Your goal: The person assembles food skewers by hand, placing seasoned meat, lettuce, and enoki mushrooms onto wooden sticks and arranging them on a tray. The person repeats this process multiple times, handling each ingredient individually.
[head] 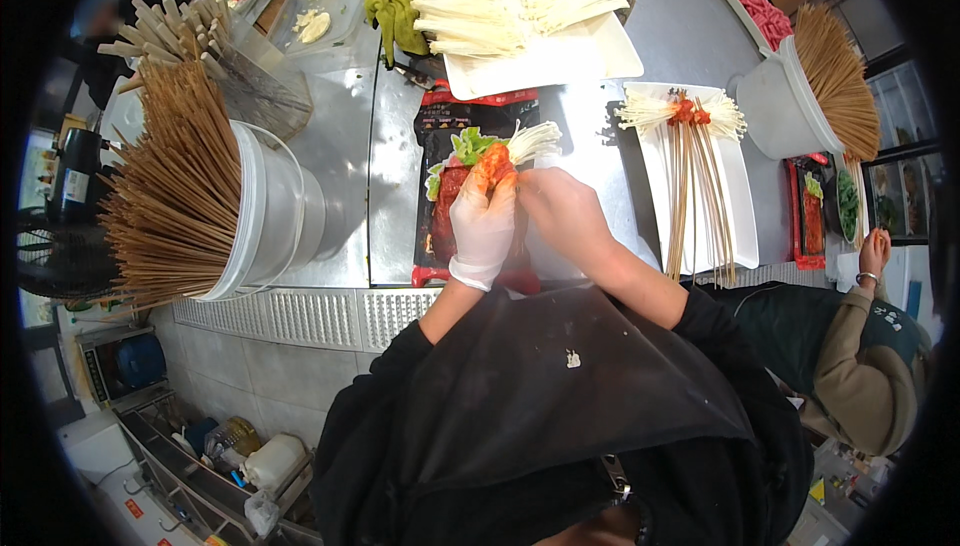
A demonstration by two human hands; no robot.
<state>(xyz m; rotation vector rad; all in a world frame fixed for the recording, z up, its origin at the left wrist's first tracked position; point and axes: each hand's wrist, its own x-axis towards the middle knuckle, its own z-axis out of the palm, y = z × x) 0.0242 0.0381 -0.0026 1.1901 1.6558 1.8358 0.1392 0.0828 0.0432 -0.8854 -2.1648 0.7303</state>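
My left hand (484,227), in a thin translucent glove, grips an enoki bundle wrapped in a red, sauce-coated strip (495,163). Pale enoki stems (536,139) stick out at its right. My bare right hand (566,208) has its fingertips at the roll's right side; whatever they pinch is hidden. Under both hands lies a black and red food packet (435,118) printed with meat and green leaves. To the right, several skewered enoki rolls (686,112) rest on a white tray (739,208), sticks pointing toward me.
A large white tray (540,66) piled with enoki (517,2) stands at the back. Buckets of wooden skewers flank the steel table, one left (281,208) and one right (787,100). A green cloth (395,17) lies behind the packet. Another person's arm (862,336) is at far right.
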